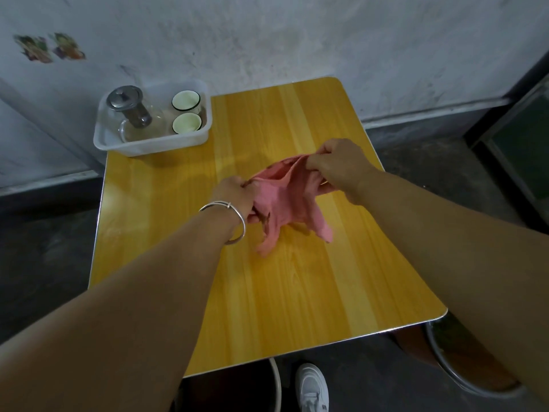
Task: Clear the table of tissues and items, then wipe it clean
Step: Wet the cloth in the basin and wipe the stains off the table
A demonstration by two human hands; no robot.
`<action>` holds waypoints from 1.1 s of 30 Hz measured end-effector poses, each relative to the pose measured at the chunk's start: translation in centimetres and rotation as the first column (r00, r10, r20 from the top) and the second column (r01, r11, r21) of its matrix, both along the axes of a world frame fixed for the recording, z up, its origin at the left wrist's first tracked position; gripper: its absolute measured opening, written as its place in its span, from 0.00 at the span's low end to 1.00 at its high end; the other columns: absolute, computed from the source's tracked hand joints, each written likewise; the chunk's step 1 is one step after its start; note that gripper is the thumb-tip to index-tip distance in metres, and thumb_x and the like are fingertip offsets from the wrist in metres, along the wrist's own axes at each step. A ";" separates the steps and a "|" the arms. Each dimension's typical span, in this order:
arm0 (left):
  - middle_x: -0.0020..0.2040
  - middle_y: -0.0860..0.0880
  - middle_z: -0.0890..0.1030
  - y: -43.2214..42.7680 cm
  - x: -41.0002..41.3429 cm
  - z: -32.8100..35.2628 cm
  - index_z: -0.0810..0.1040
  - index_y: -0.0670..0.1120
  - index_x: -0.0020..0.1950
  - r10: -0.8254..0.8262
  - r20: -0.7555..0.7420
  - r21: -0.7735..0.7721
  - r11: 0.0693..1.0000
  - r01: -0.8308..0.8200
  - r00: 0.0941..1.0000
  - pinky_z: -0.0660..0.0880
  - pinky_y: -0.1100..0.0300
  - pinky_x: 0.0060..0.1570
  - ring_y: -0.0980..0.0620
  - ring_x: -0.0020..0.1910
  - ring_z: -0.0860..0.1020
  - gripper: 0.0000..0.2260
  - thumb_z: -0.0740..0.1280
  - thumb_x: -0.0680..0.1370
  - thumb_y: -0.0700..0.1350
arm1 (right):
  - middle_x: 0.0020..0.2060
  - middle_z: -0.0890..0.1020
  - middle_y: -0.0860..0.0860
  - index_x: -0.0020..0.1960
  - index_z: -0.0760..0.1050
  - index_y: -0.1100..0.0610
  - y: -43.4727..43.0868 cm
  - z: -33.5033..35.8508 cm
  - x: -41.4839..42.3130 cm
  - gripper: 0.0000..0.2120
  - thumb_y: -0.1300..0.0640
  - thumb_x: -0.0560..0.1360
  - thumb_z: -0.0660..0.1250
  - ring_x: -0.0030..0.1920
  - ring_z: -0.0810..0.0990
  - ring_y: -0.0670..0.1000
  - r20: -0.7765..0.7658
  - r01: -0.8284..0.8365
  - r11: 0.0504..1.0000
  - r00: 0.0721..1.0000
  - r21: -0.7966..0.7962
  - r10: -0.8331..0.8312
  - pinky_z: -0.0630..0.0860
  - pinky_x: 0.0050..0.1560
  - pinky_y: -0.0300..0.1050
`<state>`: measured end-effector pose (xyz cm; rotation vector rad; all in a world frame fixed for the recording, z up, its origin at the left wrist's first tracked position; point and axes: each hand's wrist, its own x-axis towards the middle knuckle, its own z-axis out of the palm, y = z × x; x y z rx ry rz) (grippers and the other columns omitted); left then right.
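- Above the yellow wooden table point(297, 292), the left hand point(234, 194) and right hand point(335, 168) each pinch a crumpled pink cloth point(285, 203), stretched between them
- Fingertips hidden in cloth folds
- Cloth's lower corners touch the tabletop

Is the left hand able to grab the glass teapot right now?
Probably not yet: the left hand grips the pink cloth, so it must let go first. Otherwise nothing blocks the way across the table to the glass teapot in the white tub.

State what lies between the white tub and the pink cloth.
Nothing: in the head view, only bare tabletop separates the tub from the cloth.
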<state>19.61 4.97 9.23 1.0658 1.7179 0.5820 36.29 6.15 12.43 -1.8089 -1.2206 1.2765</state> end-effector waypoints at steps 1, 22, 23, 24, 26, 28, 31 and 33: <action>0.35 0.44 0.76 0.0 0.5 0.2 0.73 0.41 0.47 0.062 0.091 -0.041 0.997 -0.058 0.994 0.77 0.61 0.23 0.48 0.28 0.77 0.07 0.59 0.80 0.43 | 0.30 0.76 0.57 0.39 0.71 0.60 -0.2 0.0 -0.4 0.05 0.67 0.70 0.65 0.30 0.77 0.53 -0.065 -0.042 0.998 0.997 -0.045 0.039 0.81 0.33 0.49; 0.50 0.41 0.79 1.2 0.8 -1.5 0.77 0.44 0.51 -0.136 0.096 -0.096 0.985 0.145 0.986 0.73 0.46 0.56 0.43 0.51 0.77 0.08 0.68 0.72 0.41 | 0.36 0.78 0.51 0.41 0.78 0.54 -1.1 -5.4 2.5 0.03 0.60 0.72 0.67 0.39 0.77 0.51 0.370 -0.471 0.852 0.767 -0.229 0.524 0.70 0.34 0.34; 0.51 0.41 0.78 1.5 1.2 -1.6 0.77 0.43 0.55 -0.128 0.041 -0.075 0.989 0.131 0.991 0.73 0.45 0.56 0.42 0.51 0.77 0.11 0.68 0.73 0.42 | 0.36 0.79 0.51 0.41 0.78 0.54 -0.6 -5.6 2.8 0.03 0.60 0.72 0.66 0.41 0.78 0.52 0.419 -0.449 0.873 0.767 -0.191 0.487 0.71 0.35 0.36; 0.50 0.41 0.78 1.7 1.5 -1.4 0.75 0.41 0.59 -0.113 0.038 -0.051 0.992 0.115 0.993 0.74 0.46 0.55 0.42 0.50 0.77 0.13 0.67 0.75 0.41 | 0.37 0.79 0.52 0.41 0.78 0.54 0.0 -5.7 3.0 0.04 0.60 0.72 0.65 0.42 0.79 0.54 0.463 -0.418 0.898 0.775 -0.133 0.430 0.74 0.37 0.39; 0.50 0.42 0.77 2.5 2.5 -1.2 0.73 0.40 0.62 -0.090 0.129 0.006 0.996 0.090 0.988 0.74 0.48 0.53 0.44 0.48 0.77 0.14 0.64 0.76 0.37 | 0.39 0.81 0.55 0.44 0.80 0.55 1.3 -5.4 3.9 0.07 0.62 0.73 0.64 0.43 0.79 0.56 0.515 -0.323 0.946 0.815 0.025 0.265 0.77 0.42 0.45; 0.48 0.44 0.77 3.2 3.5 -1.4 0.74 0.39 0.62 -0.103 0.162 0.095 0.992 0.088 0.981 0.75 0.53 0.52 0.48 0.47 0.76 0.15 0.63 0.75 0.33 | 0.46 0.83 0.57 0.53 0.81 0.53 2.4 -4.9 5.0 0.13 0.63 0.73 0.63 0.51 0.78 0.58 0.593 -0.321 0.928 0.790 0.190 0.152 0.75 0.52 0.50; 0.41 0.44 0.79 2.6 4.4 -2.4 0.76 0.36 0.59 -0.247 0.028 0.157 0.958 0.239 0.969 0.71 0.73 0.35 0.65 0.31 0.75 0.15 0.61 0.74 0.28 | 0.64 0.74 0.59 0.63 0.75 0.47 2.1 -5.0 6.0 0.22 0.66 0.74 0.60 0.68 0.65 0.60 0.787 -0.476 0.879 0.544 0.002 0.292 0.66 0.66 0.54; 0.54 0.32 0.77 1.4 4.7 -2.8 0.77 0.39 0.58 -0.374 0.027 0.049 0.927 0.372 0.927 0.71 0.76 0.33 0.66 0.27 0.76 0.20 0.57 0.72 0.23 | 0.70 0.67 0.57 0.64 0.74 0.49 0.7 -6.1 6.4 0.21 0.65 0.76 0.57 0.71 0.63 0.59 0.775 -0.412 0.883 0.474 -0.224 0.418 0.62 0.69 0.54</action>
